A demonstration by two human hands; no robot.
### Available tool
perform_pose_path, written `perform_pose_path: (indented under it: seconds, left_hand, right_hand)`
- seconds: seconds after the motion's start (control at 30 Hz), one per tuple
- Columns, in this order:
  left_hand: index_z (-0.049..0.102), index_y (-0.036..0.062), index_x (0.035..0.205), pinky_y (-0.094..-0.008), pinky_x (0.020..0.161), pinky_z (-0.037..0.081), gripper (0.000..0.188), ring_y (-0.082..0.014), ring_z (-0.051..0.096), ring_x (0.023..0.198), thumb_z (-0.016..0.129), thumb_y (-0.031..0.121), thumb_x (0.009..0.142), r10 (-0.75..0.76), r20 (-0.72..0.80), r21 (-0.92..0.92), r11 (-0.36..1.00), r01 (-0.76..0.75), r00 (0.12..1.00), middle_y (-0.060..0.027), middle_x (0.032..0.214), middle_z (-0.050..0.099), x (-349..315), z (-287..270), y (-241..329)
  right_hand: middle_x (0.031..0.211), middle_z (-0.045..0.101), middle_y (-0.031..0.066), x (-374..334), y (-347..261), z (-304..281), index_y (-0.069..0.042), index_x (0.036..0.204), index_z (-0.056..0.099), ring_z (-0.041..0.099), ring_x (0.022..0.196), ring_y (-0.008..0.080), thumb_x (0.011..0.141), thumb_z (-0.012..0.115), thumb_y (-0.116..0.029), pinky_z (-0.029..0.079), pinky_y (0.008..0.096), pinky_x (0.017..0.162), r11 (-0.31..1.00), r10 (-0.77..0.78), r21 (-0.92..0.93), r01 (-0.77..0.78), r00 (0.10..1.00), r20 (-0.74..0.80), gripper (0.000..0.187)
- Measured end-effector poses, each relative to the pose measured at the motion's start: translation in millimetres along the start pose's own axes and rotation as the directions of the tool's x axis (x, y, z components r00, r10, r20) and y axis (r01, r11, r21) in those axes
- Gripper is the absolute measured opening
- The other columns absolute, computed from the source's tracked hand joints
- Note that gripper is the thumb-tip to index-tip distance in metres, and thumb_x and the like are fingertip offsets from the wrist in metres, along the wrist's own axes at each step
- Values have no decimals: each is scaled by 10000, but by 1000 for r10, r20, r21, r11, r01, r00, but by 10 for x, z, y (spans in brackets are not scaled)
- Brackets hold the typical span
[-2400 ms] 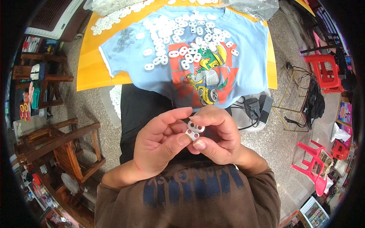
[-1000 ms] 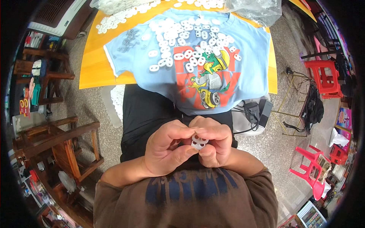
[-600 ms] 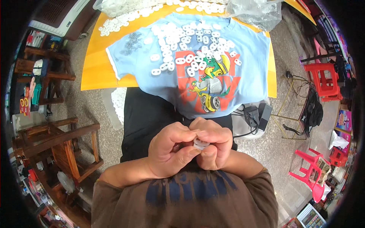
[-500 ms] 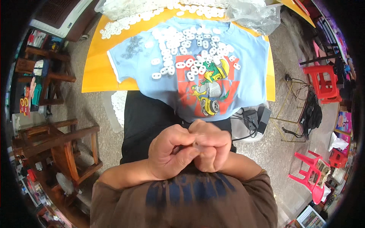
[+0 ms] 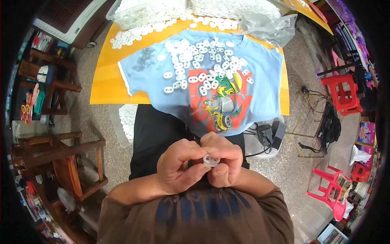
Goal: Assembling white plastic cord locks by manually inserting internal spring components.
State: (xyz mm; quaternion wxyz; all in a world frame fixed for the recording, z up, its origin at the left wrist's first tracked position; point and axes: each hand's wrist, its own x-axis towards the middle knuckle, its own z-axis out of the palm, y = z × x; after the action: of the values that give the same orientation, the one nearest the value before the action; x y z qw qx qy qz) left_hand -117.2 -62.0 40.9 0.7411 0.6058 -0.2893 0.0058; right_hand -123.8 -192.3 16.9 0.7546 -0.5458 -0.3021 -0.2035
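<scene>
Close to my chest, a small white oval plastic piece with two holes [image 5: 211, 161] is pinched between both hands. My left hand [image 5: 180, 166] grips its left side with thumb and forefinger. My right hand [image 5: 223, 160] has curled fingers and holds its right side. Beyond the hands, a light blue T-shirt [image 5: 260, 97] with a cartoon print lies spread over a yellow table [image 5: 106, 87]. Many similar white two-hole pieces [image 5: 187, 57] are scattered on the shirt. A pile of small dark metal-looking pins [image 5: 145, 59] rests on its left sleeve.
Clear tubs [image 5: 118, 17] full of white pieces and a crumpled clear plastic bag [image 5: 270, 30] are at the table's far side. A wooden stool [image 5: 65, 146] stands left. Red plastic stools [image 5: 340, 92] are on the right. A black adapter [image 5: 278, 134] lies on a pale container beside my leg.
The white two-hole piece now shows between my fingertips, where it was mostly covered before. My right hand has turned slightly, and the view has shifted a little.
</scene>
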Motion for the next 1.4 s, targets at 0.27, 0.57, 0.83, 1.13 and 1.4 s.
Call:
perform_pose_path:
  seconds: [0.27,0.57,0.83,1.13,1.4]
  left_hand:
    - [534,7,1053,-233,515,372,312,-128,514,597,640,-37,763,33,-8,18,999,-33,999,-57,755,555,-18,-53,0]
    - [534,8,1063,-235,509,363,321,-132,520,606,643,-27,763,28,14,116,993,-29,1000,-56,763,557,7,-97,10]
    - [535,15,1011,-181,565,411,144,-59,511,642,553,16,867,-368,-103,-197,918,344,924,-16,794,541,10,-108,68]
    - [555,14,928,-185,518,345,84,-62,434,550,541,52,854,-384,-722,-90,877,472,576,2,693,517,-503,-1139,-222]
    - [513,89,901,-222,474,388,67,-102,461,523,548,123,856,-685,-722,-593,684,424,96,-23,711,534,-1577,-2031,-995]
  right_hand:
    - [922,516,108,-28,-15,35,-18,1159,423,446,727,214,889,512,-143,380,343,672,999,40,8,-40,999,-21,311]
    - [912,515,108,-41,19,29,-12,1143,425,448,729,198,864,548,-79,376,320,661,996,71,64,-66,995,-70,311]
    - [868,512,102,-21,-4,69,5,1115,443,501,666,178,858,526,-19,393,297,662,978,191,-80,-195,980,-56,270]
    - [796,521,82,-149,34,136,27,989,513,480,689,141,839,538,22,387,236,635,877,440,-188,-441,896,-50,151]
    - [792,509,47,-72,42,287,7,948,528,471,707,102,862,537,-20,375,212,652,802,567,-319,-504,811,145,90]
